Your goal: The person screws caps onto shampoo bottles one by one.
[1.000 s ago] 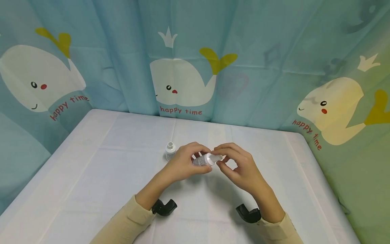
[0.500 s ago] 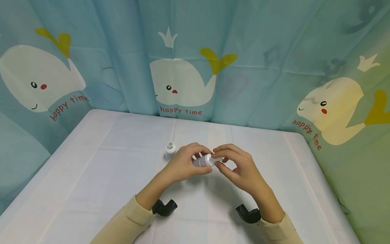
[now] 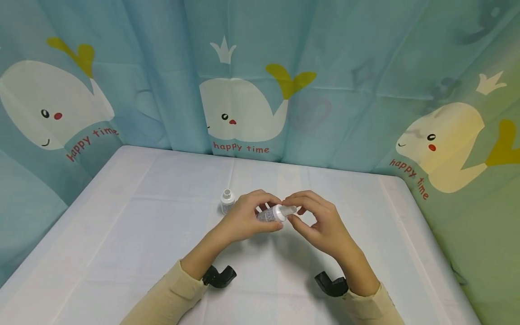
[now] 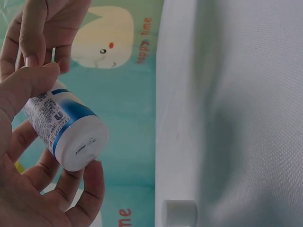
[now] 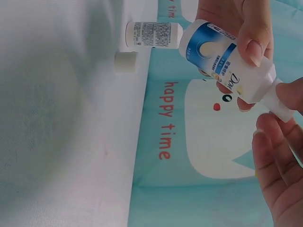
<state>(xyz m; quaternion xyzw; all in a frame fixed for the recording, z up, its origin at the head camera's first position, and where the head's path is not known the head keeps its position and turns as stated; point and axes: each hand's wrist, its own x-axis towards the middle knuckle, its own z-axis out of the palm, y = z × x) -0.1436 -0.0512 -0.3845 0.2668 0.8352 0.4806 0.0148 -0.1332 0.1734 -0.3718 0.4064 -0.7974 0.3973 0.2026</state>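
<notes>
In the head view my left hand [image 3: 248, 215] grips a small white bottle [image 3: 268, 214] with a blue label, held tilted above the table, its capped end to the right. In the right wrist view its front carries a Dove label, and my right hand [image 5: 279, 161] pinches the pale cap [image 5: 277, 101] between thumb and fingertips. The left wrist view shows the bottle's white base, with my left thumb along its side. A second white bottle [image 3: 227, 201] stands upright with an uncovered mouth, just left of my left hand.
A loose white cap [image 5: 125, 61] sits on the table near the second bottle, hidden from the head view. The white-covered table [image 3: 162, 225] backs onto a blue-green whale-print curtain [image 3: 252, 54]. Black curved pieces [image 3: 219, 276] are worn at both wrists.
My right fingers closed further over the cap half a second ago and have now drawn back along it, showing more of it. The left hand and both bottles have hardly moved.
</notes>
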